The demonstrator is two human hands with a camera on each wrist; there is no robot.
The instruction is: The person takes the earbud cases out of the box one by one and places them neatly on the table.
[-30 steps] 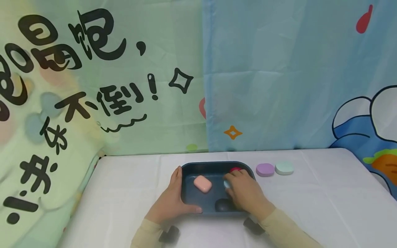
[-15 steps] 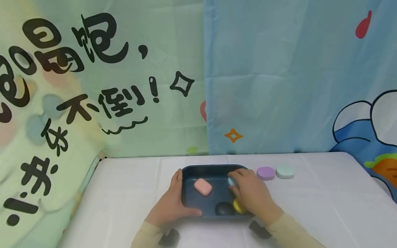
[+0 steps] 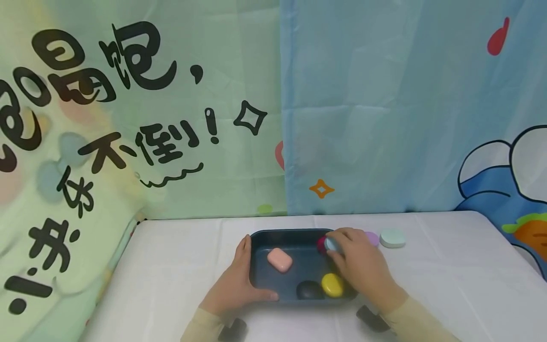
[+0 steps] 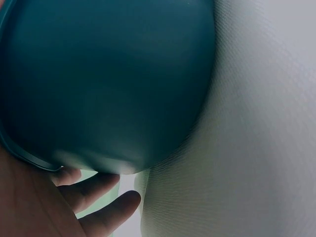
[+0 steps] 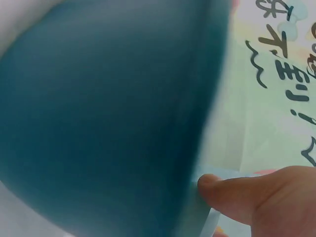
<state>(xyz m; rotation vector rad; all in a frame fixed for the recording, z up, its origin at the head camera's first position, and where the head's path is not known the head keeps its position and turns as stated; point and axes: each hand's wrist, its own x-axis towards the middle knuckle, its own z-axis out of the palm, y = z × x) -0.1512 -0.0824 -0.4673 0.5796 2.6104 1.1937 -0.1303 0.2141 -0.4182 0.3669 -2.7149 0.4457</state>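
A dark blue rectangular tray (image 3: 295, 280) sits on the white table. My left hand (image 3: 241, 280) grips its left side, thumb at the front wall; in the left wrist view the fingers (image 4: 111, 215) lie by the tray's outer wall (image 4: 108, 89). My right hand (image 3: 361, 259) pinches a light blue rounded block (image 3: 331, 244) at the tray's right rim. Behind that block shows a red piece (image 3: 320, 244), partly hidden. Inside the tray lie a pink rounded block (image 3: 279, 260), a black oval piece (image 3: 309, 290) and a yellow oval piece (image 3: 332, 285). The right wrist view shows the thumb (image 5: 232, 192) beside the tray's wall (image 5: 98, 123).
Right of the tray, a purple rounded block (image 3: 373, 238), partly covered by the right hand, and a mint green one (image 3: 392, 238) lie on the white tablecloth (image 3: 448, 285). Printed cloth curtains (image 3: 367, 104) hang behind and at the left.
My right hand has moved right towards the tray's rim with the light blue block, uncovering the yellow piece and overlapping the purple block. My left hand keeps its place on the tray.
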